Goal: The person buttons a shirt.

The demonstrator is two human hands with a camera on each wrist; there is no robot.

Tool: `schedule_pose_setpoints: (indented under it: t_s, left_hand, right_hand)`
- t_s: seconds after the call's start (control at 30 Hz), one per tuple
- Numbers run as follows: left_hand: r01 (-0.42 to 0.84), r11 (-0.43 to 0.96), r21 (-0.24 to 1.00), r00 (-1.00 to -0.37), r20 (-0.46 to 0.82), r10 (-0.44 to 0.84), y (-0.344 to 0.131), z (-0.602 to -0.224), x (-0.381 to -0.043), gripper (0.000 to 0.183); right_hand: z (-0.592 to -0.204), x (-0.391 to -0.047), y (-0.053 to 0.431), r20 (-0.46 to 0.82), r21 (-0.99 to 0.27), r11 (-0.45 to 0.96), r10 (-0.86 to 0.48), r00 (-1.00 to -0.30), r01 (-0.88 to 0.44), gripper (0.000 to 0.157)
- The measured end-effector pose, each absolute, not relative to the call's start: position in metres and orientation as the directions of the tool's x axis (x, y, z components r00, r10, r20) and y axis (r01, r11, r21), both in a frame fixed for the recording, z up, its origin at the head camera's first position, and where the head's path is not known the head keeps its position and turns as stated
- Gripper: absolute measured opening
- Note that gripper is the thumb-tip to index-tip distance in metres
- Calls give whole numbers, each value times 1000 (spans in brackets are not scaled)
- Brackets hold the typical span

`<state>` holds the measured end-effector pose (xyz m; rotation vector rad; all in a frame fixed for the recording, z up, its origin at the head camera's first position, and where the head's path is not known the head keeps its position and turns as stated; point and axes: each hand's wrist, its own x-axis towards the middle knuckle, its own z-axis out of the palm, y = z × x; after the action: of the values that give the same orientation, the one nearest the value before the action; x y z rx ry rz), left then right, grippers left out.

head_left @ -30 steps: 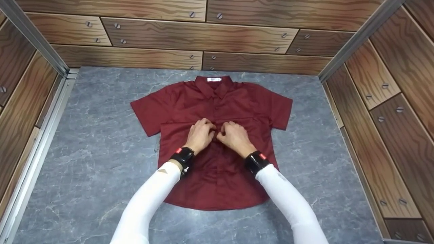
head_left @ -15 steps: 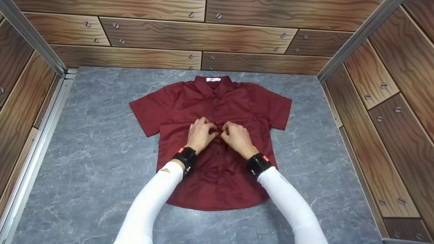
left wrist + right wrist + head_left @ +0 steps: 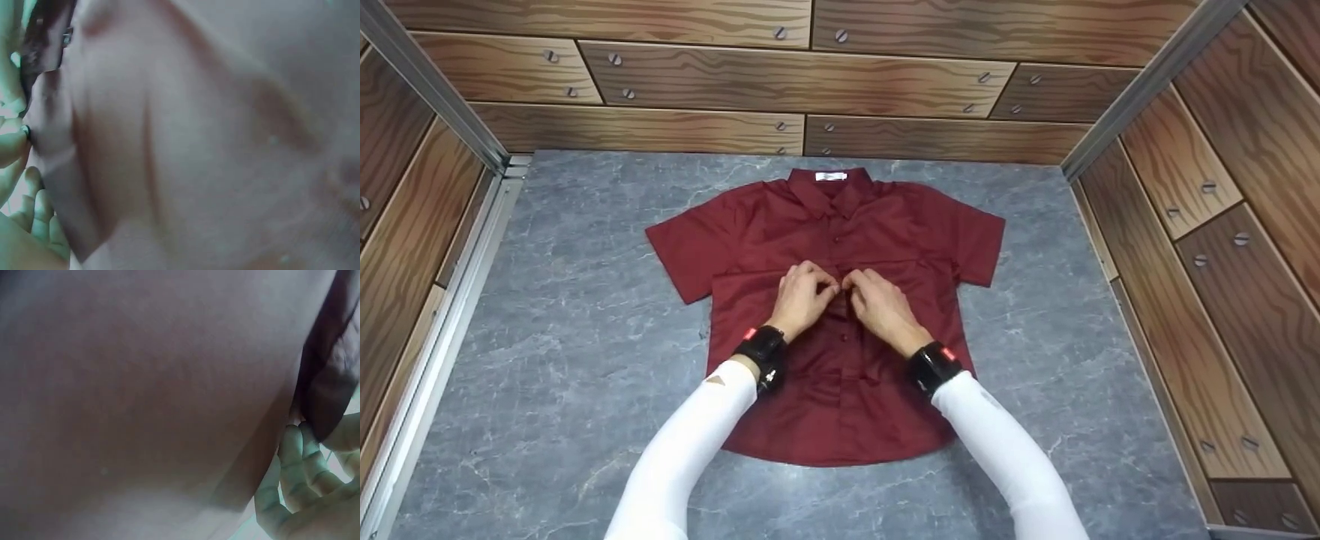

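Observation:
A dark red short-sleeved shirt (image 3: 840, 427) lies front up, its collar at the far side and its placket down the middle. Over the chest my left hand (image 3: 804, 296) pinches the placket edge between thumb and index finger. My right hand (image 3: 883, 306) comes in from the other side with curled fingers, its fingertips almost meeting the left ones. A small dark button (image 3: 26, 130) shows at the fingertips in the left wrist view. In the right wrist view, the fingers (image 3: 292, 461) hold the edge of a shirt flap. Another button (image 3: 844, 337) sits lower on the placket.
The shirt rests on a grey marbled surface (image 3: 585, 337). Wood-patterned panels (image 3: 795, 75) wall in the back and both sides, with metal rails (image 3: 457, 97) at the corners. A black band (image 3: 934, 366) is strapped around each wrist.
The hands first moved slightly apart at the placket, then their fingertips came close together again. The lower button, hidden a second ago, now shows. The shirt has stayed in place.

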<state>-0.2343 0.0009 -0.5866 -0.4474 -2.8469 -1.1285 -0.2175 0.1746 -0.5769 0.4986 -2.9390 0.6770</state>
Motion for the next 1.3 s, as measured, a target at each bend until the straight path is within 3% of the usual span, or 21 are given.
schedule_pose_setpoints:
  t_s: [0.27,0.4,0.6,0.9,1.13,1.3]
  left_hand:
    - [166,634,755,-974,26,224,-3,-577,-237,12]
    - [186,589,786,-965,34,259,-5,-578,-237,12]
    - [233,585,777,-950,54,307,-9,-586,-235,31]
    - [261,557,789,-957,133,259,-8,-594,-238,20]
    - [236,554,799,-963,116,243,-9,-595,-238,18]
    - [247,561,790,-959,115,260,-8,-596,-238,18]
  right_hand:
    - [-572,-219,170,150,-464,828,-277,-949,-315,14]
    - [-572,-221,171,135,-537,792,-261,-956,-292,10]
    - [-572,-224,174,76,-650,726,-235,-969,-226,7]
    - [-572,-226,174,37,-691,698,-223,-974,-187,8]
    - [-573,-226,177,24,-703,680,-269,-963,-207,9]
    - [-574,-225,179,9,-703,693,-219,-976,-162,14]
